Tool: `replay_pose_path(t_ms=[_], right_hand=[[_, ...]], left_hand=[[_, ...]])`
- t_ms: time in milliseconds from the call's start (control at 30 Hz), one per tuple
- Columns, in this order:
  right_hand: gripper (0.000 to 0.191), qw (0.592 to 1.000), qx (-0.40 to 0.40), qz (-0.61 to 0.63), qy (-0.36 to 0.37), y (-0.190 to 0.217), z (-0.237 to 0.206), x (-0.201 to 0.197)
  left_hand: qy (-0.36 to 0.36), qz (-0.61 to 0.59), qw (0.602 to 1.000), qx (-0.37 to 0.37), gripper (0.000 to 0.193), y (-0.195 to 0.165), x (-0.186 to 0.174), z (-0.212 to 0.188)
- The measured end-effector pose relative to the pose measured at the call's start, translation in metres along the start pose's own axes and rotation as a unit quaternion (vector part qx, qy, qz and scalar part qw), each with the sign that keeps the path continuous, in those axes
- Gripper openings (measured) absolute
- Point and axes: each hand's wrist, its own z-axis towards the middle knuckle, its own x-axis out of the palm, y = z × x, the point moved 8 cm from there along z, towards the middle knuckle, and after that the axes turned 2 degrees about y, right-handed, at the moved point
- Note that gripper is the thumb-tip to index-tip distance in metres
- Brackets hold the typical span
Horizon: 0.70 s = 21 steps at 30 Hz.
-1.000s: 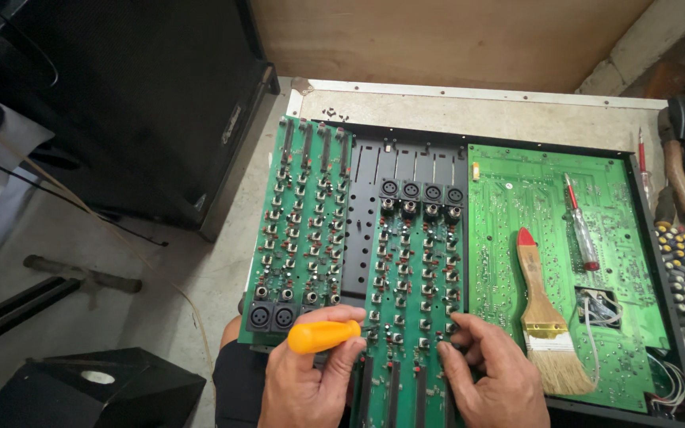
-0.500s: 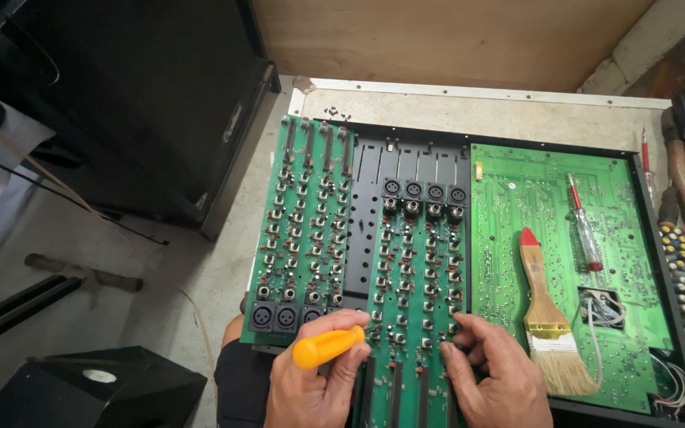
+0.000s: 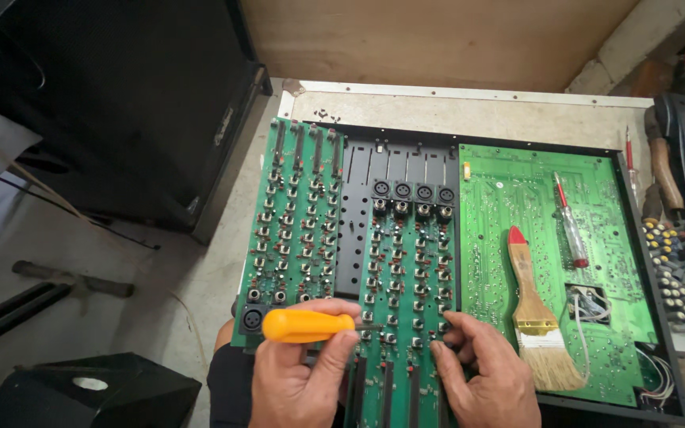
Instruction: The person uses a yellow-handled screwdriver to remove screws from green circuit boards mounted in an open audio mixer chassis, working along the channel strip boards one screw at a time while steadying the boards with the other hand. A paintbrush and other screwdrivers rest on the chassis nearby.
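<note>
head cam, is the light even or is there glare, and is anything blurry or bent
Head view: soft, even light with no hard glare on the green circuit boards; the black speaker cabinet at upper left is too dark to show detail. The left hand with the orange-handled screwdriver, the right hand and the paintbrush are sharp. Straight edges bow slightly toward the frame edges, a wide-lens effect.

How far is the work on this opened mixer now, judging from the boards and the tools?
Done: the case is open, and the left green board sits shifted aside, baring the black chassis panel. In hand: the left hand holds an orange-handled screwdriver at the middle board, which the right hand steadies. Left: the middle board and the right green board, with a paintbrush and a red screwdriver on it, remain in the case.
</note>
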Motion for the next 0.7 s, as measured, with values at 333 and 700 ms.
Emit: replay_pose_path(t_ms=[333, 700], right_hand=[[0.045, 1.000, 0.012, -0.005, -0.005, 0.012, 0.002, -0.006], [0.045, 1.000, 0.018, -0.015, 0.004, 0.016, 0.004, -0.008]], left_hand=[[0.028, 0.095, 0.993, 0.064, 0.023, -0.012, 0.027, 0.002], [0.049, 0.117, 0.987, 0.098, 0.021, -0.012, 0.036, -0.001]])
